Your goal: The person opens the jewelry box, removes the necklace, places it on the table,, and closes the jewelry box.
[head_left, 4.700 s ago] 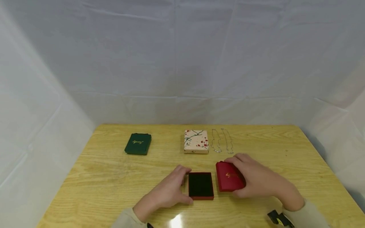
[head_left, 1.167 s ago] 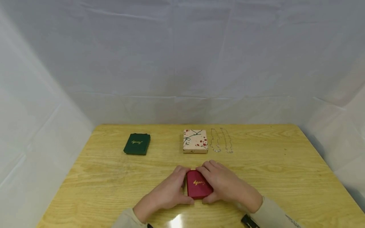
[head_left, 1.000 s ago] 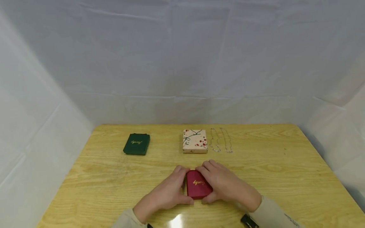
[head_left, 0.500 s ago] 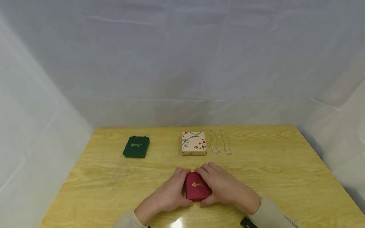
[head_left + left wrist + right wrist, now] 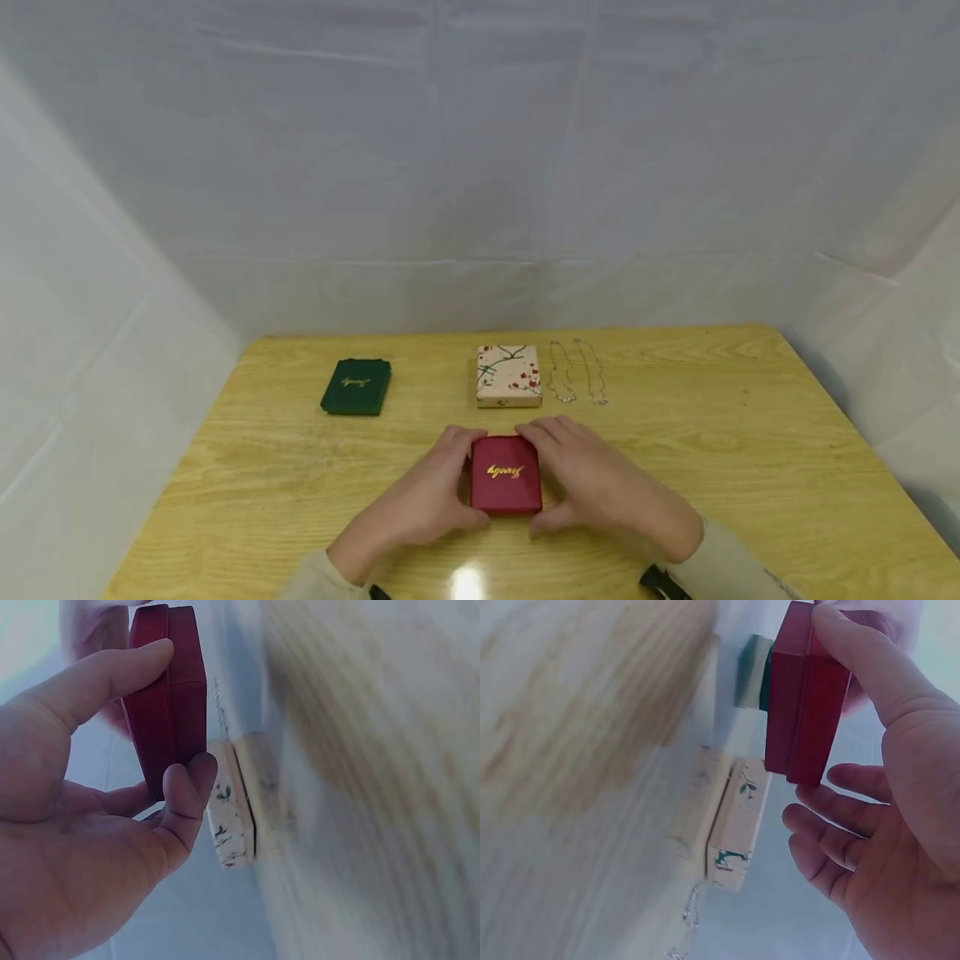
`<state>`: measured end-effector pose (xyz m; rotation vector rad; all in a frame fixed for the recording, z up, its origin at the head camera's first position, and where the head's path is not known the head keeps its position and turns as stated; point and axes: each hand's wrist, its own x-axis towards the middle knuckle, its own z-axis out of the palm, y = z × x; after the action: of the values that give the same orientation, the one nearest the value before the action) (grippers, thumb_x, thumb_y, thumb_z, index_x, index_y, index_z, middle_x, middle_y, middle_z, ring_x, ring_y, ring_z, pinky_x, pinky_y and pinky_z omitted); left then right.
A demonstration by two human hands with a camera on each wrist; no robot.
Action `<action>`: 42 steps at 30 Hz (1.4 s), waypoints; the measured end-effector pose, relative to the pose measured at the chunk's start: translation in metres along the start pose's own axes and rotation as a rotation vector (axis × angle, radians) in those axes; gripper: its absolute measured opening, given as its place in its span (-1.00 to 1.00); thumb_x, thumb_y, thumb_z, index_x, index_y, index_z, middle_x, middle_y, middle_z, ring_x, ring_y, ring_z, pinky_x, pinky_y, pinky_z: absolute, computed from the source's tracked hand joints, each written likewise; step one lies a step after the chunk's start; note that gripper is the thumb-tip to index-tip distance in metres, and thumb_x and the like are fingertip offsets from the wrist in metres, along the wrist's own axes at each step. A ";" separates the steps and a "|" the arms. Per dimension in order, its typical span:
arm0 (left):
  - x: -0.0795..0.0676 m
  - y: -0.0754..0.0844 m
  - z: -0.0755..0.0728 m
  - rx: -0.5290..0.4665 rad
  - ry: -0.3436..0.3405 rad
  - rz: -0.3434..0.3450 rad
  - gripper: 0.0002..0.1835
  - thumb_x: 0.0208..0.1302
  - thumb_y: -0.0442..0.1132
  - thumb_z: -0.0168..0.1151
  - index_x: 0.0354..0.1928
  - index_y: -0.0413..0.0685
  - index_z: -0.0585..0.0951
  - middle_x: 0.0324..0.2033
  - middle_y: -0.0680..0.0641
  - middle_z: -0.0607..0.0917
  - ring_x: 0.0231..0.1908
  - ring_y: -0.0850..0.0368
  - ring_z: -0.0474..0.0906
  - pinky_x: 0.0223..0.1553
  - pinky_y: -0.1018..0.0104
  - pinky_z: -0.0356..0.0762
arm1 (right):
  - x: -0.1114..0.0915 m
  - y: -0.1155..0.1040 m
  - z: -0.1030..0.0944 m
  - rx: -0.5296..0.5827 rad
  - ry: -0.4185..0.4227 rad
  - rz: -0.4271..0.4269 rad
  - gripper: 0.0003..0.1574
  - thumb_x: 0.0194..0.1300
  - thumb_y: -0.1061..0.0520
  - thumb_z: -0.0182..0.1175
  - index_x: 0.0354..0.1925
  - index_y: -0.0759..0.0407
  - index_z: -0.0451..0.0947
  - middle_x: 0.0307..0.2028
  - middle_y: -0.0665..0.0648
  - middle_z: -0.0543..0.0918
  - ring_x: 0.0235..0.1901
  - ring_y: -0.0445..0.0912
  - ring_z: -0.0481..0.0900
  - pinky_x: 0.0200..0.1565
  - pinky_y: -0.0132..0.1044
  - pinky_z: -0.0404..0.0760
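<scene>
A closed red jewelry box (image 5: 506,493), gold lettering on its lid, sits between my two hands in the head view. My left hand (image 5: 426,493) grips its left side, thumb on the near edge and fingers at the far edge. In the left wrist view the red box (image 5: 184,712) stands off the table surface, with fingertips curled at its lower side. My right hand (image 5: 596,483) holds the right side more loosely, a gap showing before the palm. The right wrist view has that thumb over one corner of the red box (image 5: 802,697) and a fingertip at another.
A cream box with blossom print (image 5: 508,379) lies behind the red one. Right of it are two thin chain necklaces (image 5: 562,373). A green jewelry box (image 5: 356,388) is at the back left of the wooden table (image 5: 720,467). White cloth (image 5: 480,167) surrounds the table.
At first the box's base lay uncovered and my right hand held the red lid beside it; now the lid is on. Lately the box has shifted left and up in view with both hands.
</scene>
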<state>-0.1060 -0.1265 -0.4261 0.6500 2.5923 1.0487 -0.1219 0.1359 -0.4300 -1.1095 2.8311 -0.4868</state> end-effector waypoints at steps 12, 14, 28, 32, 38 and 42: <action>-0.004 -0.004 -0.031 0.013 0.076 -0.055 0.08 0.06 -0.31 0.69 0.57 -0.25 0.25 0.29 -0.11 0.44 0.02 0.07 0.49 0.05 0.12 0.59 | -0.014 0.007 -0.016 -0.020 0.066 0.013 0.44 -0.02 -0.37 0.66 0.58 0.21 0.24 0.45 0.17 0.43 0.43 0.11 0.37 0.46 0.12 0.33; -0.004 -0.005 -0.036 0.015 0.089 -0.066 0.07 0.06 -0.33 0.69 0.57 -0.22 0.26 0.29 -0.10 0.45 0.01 0.06 0.50 -0.05 0.17 0.60 | -0.017 0.008 -0.018 -0.024 0.084 0.000 0.43 -0.02 -0.36 0.66 0.58 0.23 0.25 0.45 0.19 0.43 0.42 0.13 0.38 0.45 0.14 0.34; 0.001 -0.022 -0.070 0.058 0.134 -0.086 0.05 0.11 -0.37 0.65 0.57 -0.28 0.22 0.24 -0.14 0.47 0.02 -0.01 0.50 -0.14 0.22 0.63 | -0.032 0.014 -0.018 -0.064 0.131 -0.045 0.40 -0.01 -0.41 0.64 0.56 0.20 0.27 0.40 0.14 0.46 0.39 0.07 0.41 0.40 0.09 0.43; 0.004 -0.030 -0.080 0.085 0.129 -0.088 0.04 0.15 -0.37 0.62 0.58 -0.31 0.19 0.29 -0.19 0.43 0.06 -0.05 0.49 -0.12 0.21 0.63 | -0.036 0.015 -0.018 -0.071 0.135 -0.050 0.39 0.01 -0.41 0.62 0.56 0.20 0.28 0.39 0.14 0.46 0.38 0.06 0.41 0.41 0.07 0.43; 0.012 -0.042 -0.091 0.128 0.123 -0.100 0.04 0.16 -0.34 0.62 0.57 -0.36 0.17 0.29 -0.27 0.42 0.08 -0.14 0.52 0.04 0.08 0.62 | -0.041 0.016 -0.016 -0.071 0.156 -0.077 0.31 0.07 -0.39 0.60 0.55 0.15 0.30 0.40 0.11 0.45 0.37 0.04 0.43 0.37 0.07 0.47; 0.020 -0.049 -0.098 0.142 0.108 -0.100 0.04 0.17 -0.34 0.61 0.56 -0.39 0.16 0.28 -0.31 0.42 0.09 -0.15 0.53 0.11 0.00 0.62 | -0.045 0.015 -0.015 -0.091 0.146 -0.074 0.33 0.10 -0.43 0.56 0.59 0.11 0.26 0.45 0.12 0.41 0.41 0.06 0.39 0.39 0.13 0.43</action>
<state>-0.1779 -0.2056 -0.3937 0.5017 2.7807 0.8981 -0.1010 0.1803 -0.4233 -1.2480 2.9732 -0.4657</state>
